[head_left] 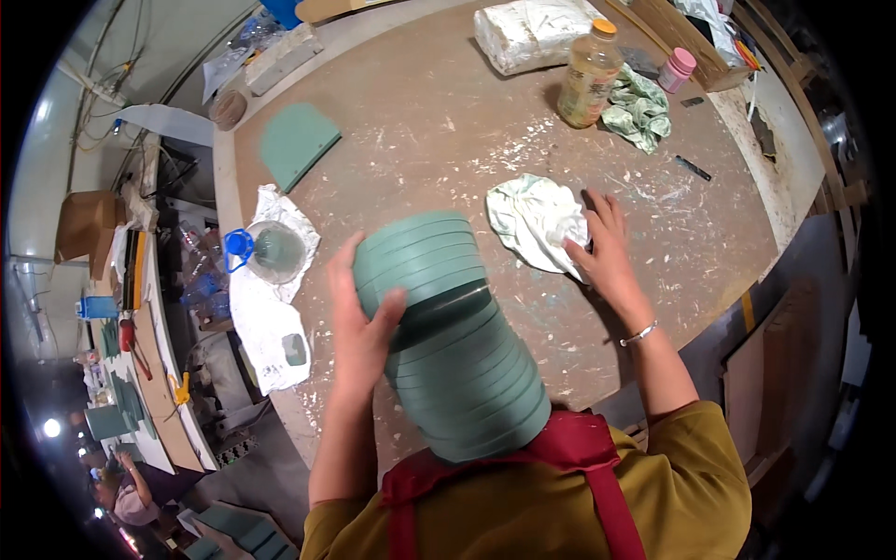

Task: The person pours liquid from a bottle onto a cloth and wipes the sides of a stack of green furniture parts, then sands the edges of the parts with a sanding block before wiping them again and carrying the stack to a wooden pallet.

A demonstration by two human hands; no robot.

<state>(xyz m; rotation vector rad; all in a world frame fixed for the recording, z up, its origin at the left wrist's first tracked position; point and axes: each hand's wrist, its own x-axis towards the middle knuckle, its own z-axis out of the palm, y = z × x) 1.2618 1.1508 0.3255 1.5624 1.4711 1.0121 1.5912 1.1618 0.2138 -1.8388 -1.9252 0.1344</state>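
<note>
Of the 2 hands, the left hand (357,322) is nearer the stack of flat green panels (462,369), gripping its far-left side, its long axis slanting from over the scuffed brown tabletop (411,140) back to the burgundy apron (571,442), while the right hand (609,252) touches a crumpled white cloth (530,219) (whether gripping, I cannot tell) to the stack's right.
</note>
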